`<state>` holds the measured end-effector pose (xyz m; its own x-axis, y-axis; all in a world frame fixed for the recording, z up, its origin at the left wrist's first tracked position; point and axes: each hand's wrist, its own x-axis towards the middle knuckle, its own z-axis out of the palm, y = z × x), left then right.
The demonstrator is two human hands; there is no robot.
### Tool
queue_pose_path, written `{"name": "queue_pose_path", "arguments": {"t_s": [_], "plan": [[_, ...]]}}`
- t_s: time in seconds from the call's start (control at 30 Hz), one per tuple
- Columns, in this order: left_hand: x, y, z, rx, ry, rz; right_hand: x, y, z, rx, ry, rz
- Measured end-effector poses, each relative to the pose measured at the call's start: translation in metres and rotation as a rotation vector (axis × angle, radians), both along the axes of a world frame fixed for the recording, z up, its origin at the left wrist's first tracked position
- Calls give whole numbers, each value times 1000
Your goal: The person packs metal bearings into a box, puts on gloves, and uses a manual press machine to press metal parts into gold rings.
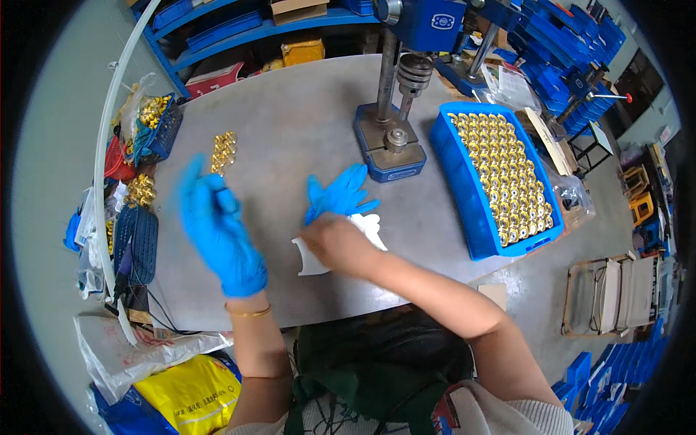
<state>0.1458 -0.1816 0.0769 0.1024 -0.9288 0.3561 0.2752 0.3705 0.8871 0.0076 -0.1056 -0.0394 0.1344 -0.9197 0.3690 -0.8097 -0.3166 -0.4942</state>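
Note:
My left hand [219,228] wears a blue glove and is raised over the left part of the table. Its fingers are apart and partly blurred, and nothing shows in them. My bare right hand [339,245] is over a white cloth glove or cloth [310,262], partly covering it. Motion smears the right fingers, so any grip on the cloth is unclear. Just beyond them a second blue glove [339,192] lies loose on the grey table [275,123]. A small group of gold-coloured metal parts [224,151] stands past my left hand.
A drill press [391,141] stands at the far middle. Right of it, a blue bin [482,243] holds rows of gold-coloured parts. Baskets [138,243] with more parts and bags line the left edge. Blue shelves [254,32] stand behind.

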Motion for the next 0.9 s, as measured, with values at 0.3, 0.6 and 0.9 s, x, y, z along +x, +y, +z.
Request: {"name": "queue_pose_path", "arguments": {"t_s": [0.3, 0.6, 0.9], "plan": [[-9, -2, -128, 260, -179, -266, -40, -29, -8, -68, -713, -302], [-71, 16, -83, 272, 72, -686, -62, 17, 27, 23, -1110, -295], [-80, 19, -78, -464, -638, -179, -51, 39, 65, 33, 287, -508]]}}
